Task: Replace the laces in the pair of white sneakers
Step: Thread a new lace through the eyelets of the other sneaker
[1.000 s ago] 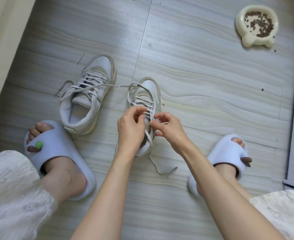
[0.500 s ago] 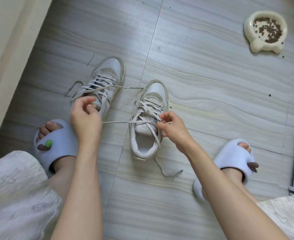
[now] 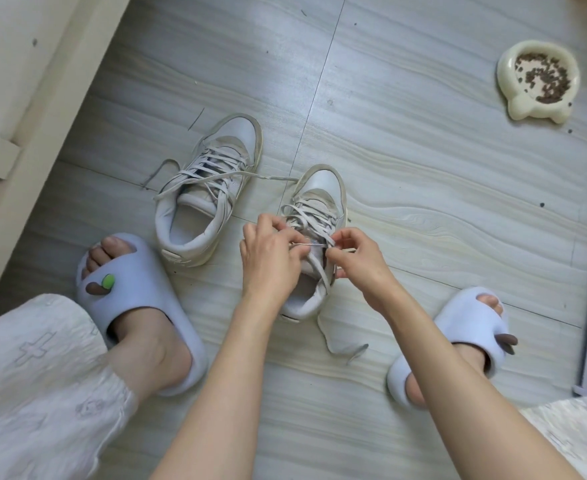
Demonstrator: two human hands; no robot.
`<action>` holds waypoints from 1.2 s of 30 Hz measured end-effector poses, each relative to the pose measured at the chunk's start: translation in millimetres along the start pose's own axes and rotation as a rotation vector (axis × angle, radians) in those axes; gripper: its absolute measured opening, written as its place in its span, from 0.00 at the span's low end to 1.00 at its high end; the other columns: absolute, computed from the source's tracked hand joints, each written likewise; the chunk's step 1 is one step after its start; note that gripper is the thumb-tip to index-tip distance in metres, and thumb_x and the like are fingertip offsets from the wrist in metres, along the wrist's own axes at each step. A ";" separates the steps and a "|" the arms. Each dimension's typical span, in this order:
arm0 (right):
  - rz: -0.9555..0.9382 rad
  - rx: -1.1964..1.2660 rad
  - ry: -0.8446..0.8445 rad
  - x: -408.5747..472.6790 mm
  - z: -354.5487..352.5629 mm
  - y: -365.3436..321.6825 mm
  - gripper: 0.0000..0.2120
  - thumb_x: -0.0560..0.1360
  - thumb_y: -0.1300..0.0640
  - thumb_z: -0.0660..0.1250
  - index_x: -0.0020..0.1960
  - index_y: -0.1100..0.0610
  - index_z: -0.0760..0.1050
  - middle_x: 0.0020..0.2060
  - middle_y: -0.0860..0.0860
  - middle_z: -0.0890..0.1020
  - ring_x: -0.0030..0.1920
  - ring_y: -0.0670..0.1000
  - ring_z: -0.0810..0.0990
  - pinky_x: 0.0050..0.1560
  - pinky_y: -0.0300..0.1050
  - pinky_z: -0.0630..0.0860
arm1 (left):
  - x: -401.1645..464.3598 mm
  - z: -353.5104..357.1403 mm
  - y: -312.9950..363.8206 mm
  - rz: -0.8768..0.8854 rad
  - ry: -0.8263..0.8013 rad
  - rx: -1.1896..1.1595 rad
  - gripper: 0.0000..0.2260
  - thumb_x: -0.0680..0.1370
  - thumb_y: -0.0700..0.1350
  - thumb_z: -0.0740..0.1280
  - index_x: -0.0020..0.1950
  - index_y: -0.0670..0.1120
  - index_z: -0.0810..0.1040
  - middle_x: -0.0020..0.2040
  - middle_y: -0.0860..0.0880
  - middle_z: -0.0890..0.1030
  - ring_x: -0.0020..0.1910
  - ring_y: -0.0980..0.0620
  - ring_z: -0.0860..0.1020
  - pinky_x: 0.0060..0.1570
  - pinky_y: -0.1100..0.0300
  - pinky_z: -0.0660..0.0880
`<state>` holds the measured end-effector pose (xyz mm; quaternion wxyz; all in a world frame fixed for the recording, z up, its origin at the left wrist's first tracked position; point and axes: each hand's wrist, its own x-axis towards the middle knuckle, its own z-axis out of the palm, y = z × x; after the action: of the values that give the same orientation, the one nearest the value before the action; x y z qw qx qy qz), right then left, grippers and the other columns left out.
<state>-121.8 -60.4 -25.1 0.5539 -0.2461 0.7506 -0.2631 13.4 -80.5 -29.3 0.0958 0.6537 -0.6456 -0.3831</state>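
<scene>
Two hands are working the near sneaker (image 3: 314,216) on the floor — left hand (image 3: 271,252) and right hand (image 3: 358,259) both pinching its lace (image 3: 307,243). I am advising short, even pulls, eyelet by eyelet.

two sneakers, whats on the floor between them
In the head view, one lace end runs from the left sneaker to the right sneaker across bare floor.

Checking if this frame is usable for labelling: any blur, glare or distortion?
Head view: even daylight, no harsh glare; wide-angle bending curves the floor seams near the edges; trouser fabric at lower left is smeared; both hands, left hand and right hand, slightly soft.
</scene>
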 end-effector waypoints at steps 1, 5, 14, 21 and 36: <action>-0.004 -0.002 0.008 -0.8 -1.3 0.2 0.09 0.72 0.68 0.63 0.47 0.56 0.72 0.40 0.50 0.72 0.33 0.46 0.71 0.31 0.39 0.72 | 1.9 -2.4 -2.1 -0.035 0.017 -0.154 0.02 0.75 0.45 0.67 0.45 0.49 0.80 0.54 0.51 0.74 0.56 0.50 0.68 0.57 0.57 0.63; -0.013 -0.041 0.017 -2.9 -4.8 3.0 0.09 0.74 0.67 0.63 0.52 0.56 0.73 0.40 0.48 0.74 0.32 0.47 0.71 0.34 0.41 0.71 | 12.1 -36.1 2.8 -0.268 0.212 -1.133 0.06 0.81 0.39 0.58 0.45 0.47 0.69 0.40 0.51 0.82 0.38 0.59 0.79 0.40 0.62 0.71; -0.102 -0.202 0.103 -3.5 1.2 7.3 0.07 0.73 0.61 0.64 0.48 0.52 0.70 0.44 0.48 0.76 0.39 0.51 0.74 0.44 0.46 0.71 | 25.1 -52.3 -4.5 -0.175 0.058 -0.484 0.06 0.79 0.44 0.62 0.43 0.47 0.75 0.34 0.51 0.76 0.28 0.62 0.71 0.32 0.66 0.66; -0.216 -0.571 0.156 -20.4 12.3 14.3 0.20 0.74 0.43 0.64 0.57 0.55 0.67 0.53 0.51 0.72 0.51 0.51 0.72 0.50 0.45 0.67 | 5.5 -35.1 -8.0 -0.091 -0.199 0.065 0.16 0.70 0.53 0.72 0.54 0.53 0.74 0.53 0.52 0.78 0.54 0.48 0.76 0.48 0.56 0.70; -0.056 -0.473 0.096 -36.0 9.2 29.2 0.21 0.75 0.46 0.65 0.64 0.56 0.67 0.32 0.53 0.78 0.41 0.54 0.78 0.42 0.44 0.72 | 5.9 -40.9 -11.2 -0.149 -0.269 0.170 0.21 0.71 0.52 0.72 0.57 0.49 0.66 0.52 0.48 0.78 0.55 0.44 0.76 0.47 0.54 0.68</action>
<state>-105.6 -16.1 -21.6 0.4369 -0.3770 0.8097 -0.1066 46.8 -99.3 -10.3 -0.0757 0.6482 -0.6324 -0.4174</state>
